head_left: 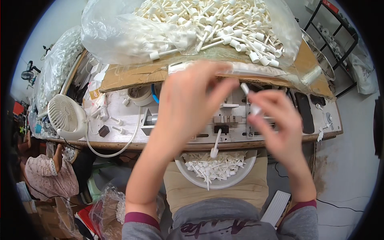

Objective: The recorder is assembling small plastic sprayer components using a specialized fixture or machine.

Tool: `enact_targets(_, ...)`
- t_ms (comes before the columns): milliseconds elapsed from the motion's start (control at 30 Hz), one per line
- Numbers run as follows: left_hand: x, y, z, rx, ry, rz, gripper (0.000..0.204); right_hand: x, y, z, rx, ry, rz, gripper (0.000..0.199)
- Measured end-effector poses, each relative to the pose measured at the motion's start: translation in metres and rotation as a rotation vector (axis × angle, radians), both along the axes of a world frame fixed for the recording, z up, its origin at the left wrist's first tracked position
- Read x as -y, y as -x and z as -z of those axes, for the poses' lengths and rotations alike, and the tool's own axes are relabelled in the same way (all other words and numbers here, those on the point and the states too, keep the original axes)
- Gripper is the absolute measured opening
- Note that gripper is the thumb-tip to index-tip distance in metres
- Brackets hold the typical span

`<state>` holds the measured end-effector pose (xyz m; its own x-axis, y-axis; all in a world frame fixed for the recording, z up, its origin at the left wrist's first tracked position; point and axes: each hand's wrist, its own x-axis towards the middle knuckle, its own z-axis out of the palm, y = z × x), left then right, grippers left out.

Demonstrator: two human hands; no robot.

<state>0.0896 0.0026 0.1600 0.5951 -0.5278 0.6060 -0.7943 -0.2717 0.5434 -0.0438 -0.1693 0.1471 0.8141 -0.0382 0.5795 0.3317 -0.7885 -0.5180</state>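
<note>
Two hands meet above the bench [120, 138] at the middle of the view. The right hand [280, 124] is pinched shut on a small white plastic stick piece [250, 100], its stem poking out toward 11 o'clock between thumb and forefinger. The left hand [188, 100] hovers just beside it at 9 o'clock, fingers loosely curled; whether it grips anything I cannot tell. The piece looks light, stiff and smooth, likely easy to fumble, so the thicker capped end seems the surer place to hold. At 6 o'clock sits a white bowl [190, 176] of like pieces on the lap; at 12 o'clock a clear bag [104, 36] heaped with them; at 9 o'clock a small white fan [66, 114].
</note>
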Motion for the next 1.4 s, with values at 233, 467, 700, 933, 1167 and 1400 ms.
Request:
enact_targets(233,0.067,-0.088,0.008,-0.021,-0.109,-0.088,0.047,-0.043,0.026,0.072,0.003,0.223,0.000,0.031)
enact_targets(467,0.076,-0.085,0.004,-0.005,-0.377,-0.160,0.060,-0.047,0.011,0.084,-0.022,0.460,0.047,0.030)
enact_targets(700,0.048,-0.061,0.009,0.036,-0.094,-0.053,0.040,-0.044,0.002,0.076,-0.113,0.525,0.031,0.021)
enact_targets(933,-0.008,0.011,0.009,0.057,0.037,0.109,0.036,-0.032,0.001,0.048,-0.226,0.385,-0.022,0.025)
enact_targets(1167,-0.038,0.067,0.061,0.129,-0.244,0.105,0.035,0.070,-0.051,-0.011,0.116,0.154,0.483,0.022)
enact_targets(1400,-0.020,0.071,0.091,0.149,-0.443,0.054,0.028,0.067,-0.090,-0.002,-0.048,0.134,0.337,0.019)
